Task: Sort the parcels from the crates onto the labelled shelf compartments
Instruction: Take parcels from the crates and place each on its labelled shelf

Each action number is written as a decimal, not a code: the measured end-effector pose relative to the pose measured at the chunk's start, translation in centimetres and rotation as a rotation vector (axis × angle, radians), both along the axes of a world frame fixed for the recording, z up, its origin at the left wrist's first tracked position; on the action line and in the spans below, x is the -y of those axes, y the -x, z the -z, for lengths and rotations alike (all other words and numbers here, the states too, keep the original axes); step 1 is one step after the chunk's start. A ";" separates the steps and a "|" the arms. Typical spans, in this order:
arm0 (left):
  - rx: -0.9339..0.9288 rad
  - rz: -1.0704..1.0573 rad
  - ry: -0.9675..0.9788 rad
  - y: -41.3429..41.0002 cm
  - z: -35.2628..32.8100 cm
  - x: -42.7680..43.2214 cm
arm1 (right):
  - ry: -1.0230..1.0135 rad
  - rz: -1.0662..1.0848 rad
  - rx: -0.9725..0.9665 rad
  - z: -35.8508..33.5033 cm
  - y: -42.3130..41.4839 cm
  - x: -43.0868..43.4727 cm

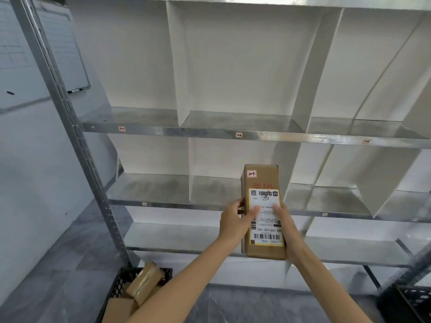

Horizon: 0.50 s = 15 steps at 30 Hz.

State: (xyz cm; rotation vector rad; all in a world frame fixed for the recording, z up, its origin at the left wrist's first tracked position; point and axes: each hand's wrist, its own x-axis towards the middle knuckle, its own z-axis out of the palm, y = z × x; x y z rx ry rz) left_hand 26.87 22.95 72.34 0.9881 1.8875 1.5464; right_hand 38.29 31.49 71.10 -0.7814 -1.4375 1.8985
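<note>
**Parcel held in both hands at the shelf**

Upper left of frame: whiteboard [35, 54] on the wall, marker [75, 90] on its ledge. Bottom left: black crate [120, 287] on the floor by the shelf post, brown boxes [144, 282] inside. Metal shelf unit [186, 132] across the rest, white dividers, small tags on the front edges reading 1-1 [121, 128] and 1-2 [238, 135]; third tag [366, 141] at right too blurred to read. Lower centre: left hand [234, 223] gripping the left edge of the brown parcel [262, 180], thumb laid on the shipping label [267, 229]. Parcel held long side up the frame, in front of the second level's middle compartment; contact with the shelf unclear. Handwritten 2-1 sticker [251, 174] near its top end. Right hand [290, 229] clasping the right edge, thumb on the label too. Bottom right corner: second dark crate [410, 304], partly cut off
</note>
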 end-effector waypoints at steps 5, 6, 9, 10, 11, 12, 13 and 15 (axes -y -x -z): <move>0.061 0.137 0.075 -2.8 1.5 0.2 | 0.037 0.042 0.011 1.5 -2.8 0.0; 0.071 0.140 0.085 -3.3 1.7 0.2 | 0.051 0.045 0.013 1.8 -3.4 -0.1; 0.087 0.119 0.099 -5.1 2.1 0.1 | 0.069 0.038 0.022 2.2 -4.9 -0.1; 0.092 0.105 0.089 -5.6 2.2 0.1 | 0.069 0.033 0.020 2.2 -5.4 -0.2; 0.095 0.087 0.077 -6.1 2.2 0.2 | 0.064 0.022 0.021 2.1 -5.8 -0.2; 0.098 0.066 0.068 -6.5 2.2 0.4 | 0.055 0.008 0.022 2.0 -6.2 -0.2; 0.099 0.044 0.064 -6.9 2.2 0.6 | 0.050 -0.006 0.021 1.9 -6.5 -0.1; 0.102 0.008 0.059 -7.6 2.0 1.1 | 0.058 -0.014 0.012 1.7 -6.9 0.3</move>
